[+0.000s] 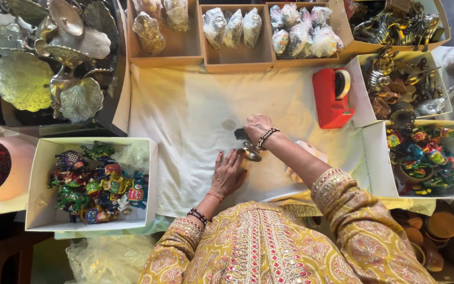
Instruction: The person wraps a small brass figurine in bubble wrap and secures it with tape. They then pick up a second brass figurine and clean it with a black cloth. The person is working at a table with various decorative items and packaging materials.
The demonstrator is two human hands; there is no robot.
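Note:
My right hand (257, 128) is curled over a small dark object (240, 134) on the white cloth (185, 110), with a beaded bracelet at the wrist. My left hand (228, 173) lies flat on the cloth, fingers together, touching a small round brass piece (251, 153) that sits between the two hands. Both arms wear yellow embroidered sleeves. What the dark object is cannot be made out.
A red tape dispenser (332, 97) stands right of my hands. White boxes of painted figurines sit at left (93, 184) and right (426, 158). Wooden trays of wrapped packets (235, 31) line the far edge. Brass leaf dishes (43, 58) fill the upper left, brass figures (400, 79) the upper right.

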